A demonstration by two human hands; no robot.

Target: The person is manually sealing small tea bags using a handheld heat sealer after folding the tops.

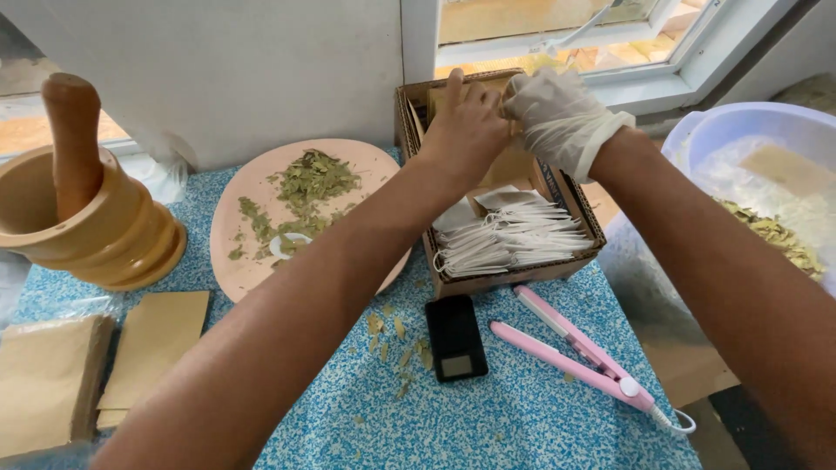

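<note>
— What's on your hands?
— My right hand (562,117) wears a thin, wrinkled white glove ending at the wrist. My left hand (466,130) is bare.
— Sleeves?
— None; both forearms uncovered.

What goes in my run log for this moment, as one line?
left hand: bare, on brown pouch | right hand: gloved, same pouch | over cardboard box of white bags
</note>
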